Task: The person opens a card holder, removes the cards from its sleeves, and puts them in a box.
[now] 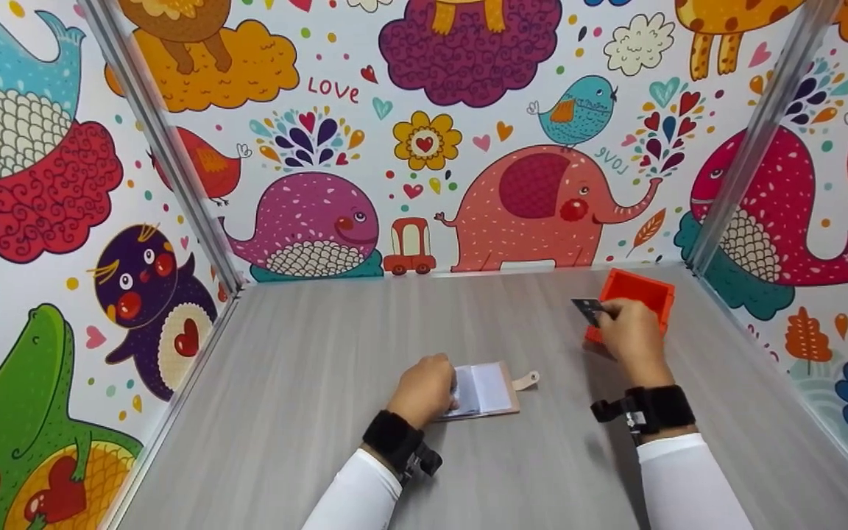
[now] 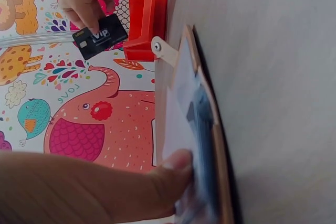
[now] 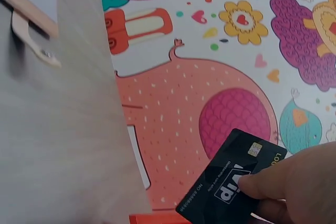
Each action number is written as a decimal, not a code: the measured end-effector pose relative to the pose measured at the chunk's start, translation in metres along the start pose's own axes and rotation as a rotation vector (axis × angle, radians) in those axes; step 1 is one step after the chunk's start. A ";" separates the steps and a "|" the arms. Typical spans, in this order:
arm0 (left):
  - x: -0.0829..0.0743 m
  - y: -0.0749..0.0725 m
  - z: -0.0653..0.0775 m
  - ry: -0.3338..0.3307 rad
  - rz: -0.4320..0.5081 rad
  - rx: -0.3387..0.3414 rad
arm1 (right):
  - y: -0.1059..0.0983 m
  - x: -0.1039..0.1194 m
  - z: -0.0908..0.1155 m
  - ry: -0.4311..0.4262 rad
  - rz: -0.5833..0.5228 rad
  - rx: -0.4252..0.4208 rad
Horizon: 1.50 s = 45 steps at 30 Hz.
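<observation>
A small card holder (image 1: 494, 388) lies opened on the table, with clear plastic sleeves, a tan cover and a snap strap (image 1: 527, 380) at its right. My left hand (image 1: 424, 389) holds its left side, the thumb (image 2: 178, 162) on the sleeves; the other fingers are mostly hidden in the left wrist view. Between thumb and fingers, my right hand (image 1: 631, 335) pinches a black card (image 3: 227, 182) marked "Vip", with a chip on it. That card is raised beside an orange-red bin (image 1: 641, 285), which the right hand partly covers in the head view.
The grey wood-grain table (image 1: 306, 353) meets a back wall (image 1: 468, 132) printed with cartoon animals. Metal frame posts (image 1: 166, 147) stand at the corners. The bin sits near the back right of the table.
</observation>
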<state>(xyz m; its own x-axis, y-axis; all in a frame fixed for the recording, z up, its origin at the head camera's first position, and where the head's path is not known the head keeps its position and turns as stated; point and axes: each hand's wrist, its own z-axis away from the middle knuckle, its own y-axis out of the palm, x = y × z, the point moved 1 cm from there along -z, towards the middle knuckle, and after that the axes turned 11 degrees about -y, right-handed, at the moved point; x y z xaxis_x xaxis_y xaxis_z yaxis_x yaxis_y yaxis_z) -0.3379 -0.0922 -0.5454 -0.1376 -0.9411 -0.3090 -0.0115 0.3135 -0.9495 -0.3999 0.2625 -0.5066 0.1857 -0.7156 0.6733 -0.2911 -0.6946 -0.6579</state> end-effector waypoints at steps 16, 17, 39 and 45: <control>0.002 0.002 -0.001 0.003 0.016 -0.005 | -0.005 -0.042 -0.001 0.022 0.275 -0.011; 0.002 0.002 -0.001 0.005 0.007 -0.004 | -0.002 -0.044 0.000 0.005 0.283 -0.019; 0.000 0.003 0.001 0.014 -0.048 -0.029 | 0.019 -0.050 0.005 -0.109 0.396 0.042; -0.001 0.003 0.000 0.017 -0.040 -0.027 | 0.019 -0.046 0.005 -0.064 0.401 0.085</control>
<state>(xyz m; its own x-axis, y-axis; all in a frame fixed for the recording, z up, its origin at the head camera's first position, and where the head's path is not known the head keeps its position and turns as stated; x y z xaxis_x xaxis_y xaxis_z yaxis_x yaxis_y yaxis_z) -0.3376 -0.0907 -0.5483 -0.1531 -0.9507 -0.2697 -0.0444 0.2793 -0.9592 -0.4092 0.2823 -0.5518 0.1319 -0.9319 0.3379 -0.2739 -0.3619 -0.8911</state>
